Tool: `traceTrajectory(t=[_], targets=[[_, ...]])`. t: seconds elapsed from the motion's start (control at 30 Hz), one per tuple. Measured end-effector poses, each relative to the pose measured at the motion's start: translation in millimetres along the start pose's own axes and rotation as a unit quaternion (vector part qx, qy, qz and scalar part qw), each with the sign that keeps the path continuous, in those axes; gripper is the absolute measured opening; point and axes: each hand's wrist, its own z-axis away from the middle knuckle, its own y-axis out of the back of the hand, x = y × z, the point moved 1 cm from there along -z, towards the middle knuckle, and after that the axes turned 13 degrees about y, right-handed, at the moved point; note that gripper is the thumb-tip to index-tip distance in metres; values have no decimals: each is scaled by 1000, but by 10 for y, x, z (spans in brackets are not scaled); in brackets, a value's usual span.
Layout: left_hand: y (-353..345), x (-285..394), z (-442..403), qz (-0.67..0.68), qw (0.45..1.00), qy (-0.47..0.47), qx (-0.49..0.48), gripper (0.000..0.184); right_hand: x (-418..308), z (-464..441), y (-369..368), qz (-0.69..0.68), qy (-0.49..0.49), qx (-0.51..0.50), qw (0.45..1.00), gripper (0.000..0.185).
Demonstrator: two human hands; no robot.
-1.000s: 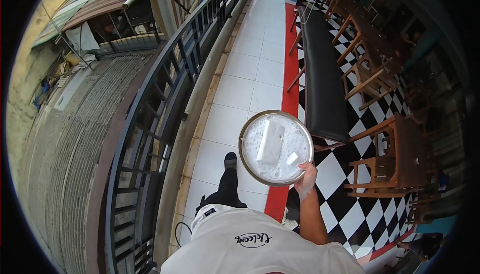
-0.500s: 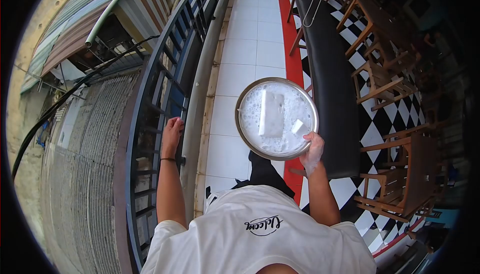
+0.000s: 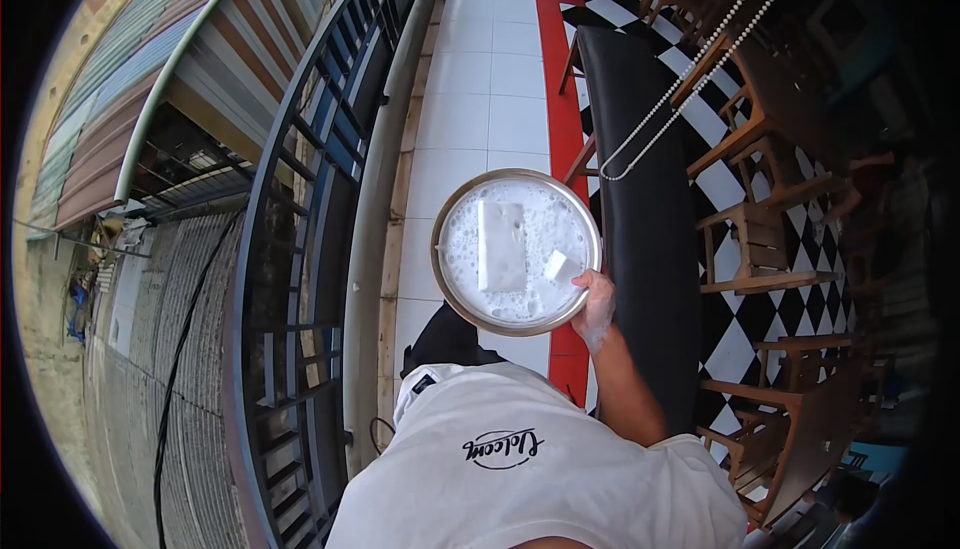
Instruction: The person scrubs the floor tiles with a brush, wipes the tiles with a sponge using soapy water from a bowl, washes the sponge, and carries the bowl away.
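Note:
A round metal basin (image 3: 447,299) full of white suds is carried in front of my body. My right hand (image 3: 597,307) grips its lower right rim, with soap foam on the skin down to the wrist. In the suds lies a large white rectangular block (image 3: 501,247), which looks like a sponge. A smaller white block (image 3: 562,267) floats beside the thumb. My left hand is out of the picture.
A dark metal railing (image 3: 300,119) runs along the left, with corrugated roofs below it. On the right are a long black padded bench (image 3: 635,219), a hanging bead chain (image 3: 655,121) and several wooden chairs and tables. White floor tiles (image 3: 450,74) stretch ahead.
The view has moved forward along the walkway, and the bead chain and bench appear closer. My left hand, earlier near the railing, has left the view. The basin stays in my right hand.

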Motion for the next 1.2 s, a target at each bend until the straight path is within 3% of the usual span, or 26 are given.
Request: traceTrajectory(t=[0.07,0.2,0.3,0.37,0.43,0.47,0.53,0.63,0.67,0.73,0.8,0.83,0.87,0.9,0.93,1.0,1.07,1.13,1.2], targets=[[-242,449,222,-19,999,25,-5,27,-39,-631,-163,-9,-48,35,998,58],[-737,2078,748,-53,998,-2,-23,26,-111,-1801,-443,-3,11,39,999,60],[-1063,3927,1317,-68,993,-95,-30,25,-215,-2777,-602,-49,41,64,996,58],[-1275,5743,1834,-57,969,-237,-40,25,-379,-3401,-705,-27,35,80,996,58],[-1674,7710,2999,-7,904,-423,-61,25,-457,-3994,-731,-13,29,106,994,57],[-1994,8468,4090,43,851,-523,-40,32,-550,-4293,-833,-28,37,111,993,55],[-2501,9523,6057,43,786,-612,-75,37,-755,-4899,-1029,-57,55,115,990,49],[-3183,10131,8274,-15,657,-749,-86,47,-779,-5878,-943,-102,87,147,980,49],[-3373,10341,8634,-36,603,-794,-60,45,-806,-6134,-949,-108,95,157,977,49],[-3875,10443,9117,-70,551,-831,-33,44,-975,-6711,-964,-127,104,171,971,50],[-4354,10778,8933,-105,584,-804,-37,41,-1142,-7294,-945,-130,120,191,966,50],[-4555,11049,8486,-111,613,-779,-72,40,-1225,-7616,-895,-126,141,197,962,51],[-4722,11289,7867,-128,623,-771,-23,41,-1304,-7923,-867,-127,163,207,956,51],[-4734,11383,7152,-176,673,-718,26,43,-1382,-8151,-842,-131,154,212,956,52],[-4777,11257,6584,-173,761,-625,28,43,-1519,-8416,-781,-135,141,218,956,53],[-4717,10833,5998,-293,860,-412,68,40,-1769,-9014,-661,-135,138,235,953,54],[-4828,10533,5982,-305,916,-252,65,38,-1928,-9545,-443,-129,158,257,945,56],[-5040,10578,6194,-284,938,-188,68,36,-2080,-9965,-237,-125,172,282,936,60],[-5373,11040,6506,-265,947,-167,69,35,-2341,-10548,-300,-118,216,301,921,61]])
